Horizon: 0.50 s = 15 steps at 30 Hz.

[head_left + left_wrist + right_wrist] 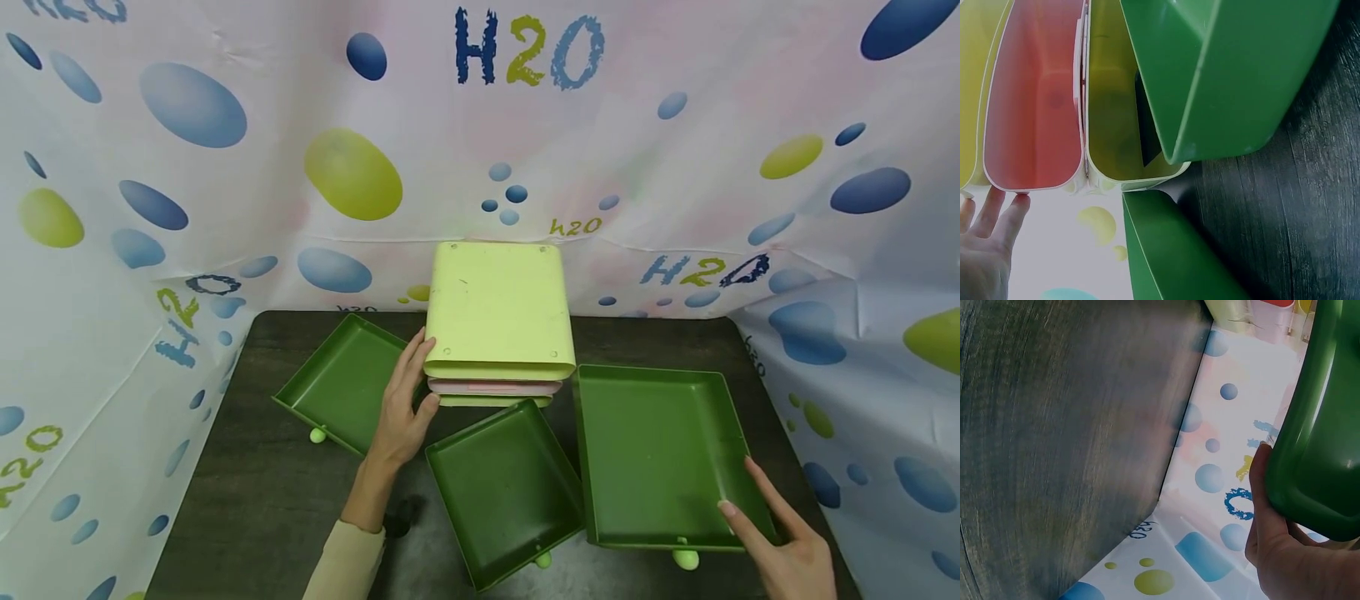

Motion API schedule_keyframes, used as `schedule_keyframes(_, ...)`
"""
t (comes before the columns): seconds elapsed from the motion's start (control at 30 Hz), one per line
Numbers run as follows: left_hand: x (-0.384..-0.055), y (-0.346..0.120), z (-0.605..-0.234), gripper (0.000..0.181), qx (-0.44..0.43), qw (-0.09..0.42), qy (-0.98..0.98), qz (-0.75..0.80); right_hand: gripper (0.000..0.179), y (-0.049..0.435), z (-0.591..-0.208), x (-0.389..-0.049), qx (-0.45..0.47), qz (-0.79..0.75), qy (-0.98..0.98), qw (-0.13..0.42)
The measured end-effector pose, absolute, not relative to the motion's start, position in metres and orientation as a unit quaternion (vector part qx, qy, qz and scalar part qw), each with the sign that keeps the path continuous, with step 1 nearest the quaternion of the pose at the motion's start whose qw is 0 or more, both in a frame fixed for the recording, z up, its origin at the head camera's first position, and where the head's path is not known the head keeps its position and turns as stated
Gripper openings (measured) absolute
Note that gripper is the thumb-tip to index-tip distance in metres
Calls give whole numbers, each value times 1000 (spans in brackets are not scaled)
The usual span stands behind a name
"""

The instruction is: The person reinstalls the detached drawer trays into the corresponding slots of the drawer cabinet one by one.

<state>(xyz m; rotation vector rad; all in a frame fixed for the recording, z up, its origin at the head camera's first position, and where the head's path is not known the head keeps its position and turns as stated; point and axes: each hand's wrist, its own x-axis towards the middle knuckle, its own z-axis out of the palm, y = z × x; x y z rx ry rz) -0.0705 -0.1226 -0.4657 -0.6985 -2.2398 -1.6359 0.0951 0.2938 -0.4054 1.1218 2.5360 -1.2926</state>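
Note:
A small cabinet (498, 308) stands at the back of the table, with a yellow upper section, a pink middle section (1035, 125) and a yellow-green lower section (1110, 112). The left wrist view looks into their hollow fronts. My left hand (405, 417) touches the cabinet's left side with extended fingers. On the right, my right hand (798, 546) grips a green drawer (652, 450) by its right wall, thumb on the inner side and fingers outside. In the right wrist view that drawer (1329, 456) appears raised and partly cut off by the frame.
Another green drawer (506, 492) with a round light-green knob lies angled before the cabinet. A third green drawer (345, 375) lies at the left, partly behind my left hand. Dark wood-grain table (225, 500); a patterned curtain (675, 208) surrounds its back and sides.

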Motion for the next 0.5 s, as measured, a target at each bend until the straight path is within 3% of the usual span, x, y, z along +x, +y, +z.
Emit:
schedule_keyframes(0.17,-63,-119,-441,74,-241,137,-779,-563,71,291,-405,98,344,-434,832,32)
schedule_keyframes(0.37,-61,-118,-439,82,-238,132,-782,-561,72,281,-407,102,339,-435,834,32)
schedule_keyframes(0.5,-61,-119,-442,76,-242,133,-776,-567,72,269,-411,104,343,-436,831,23)
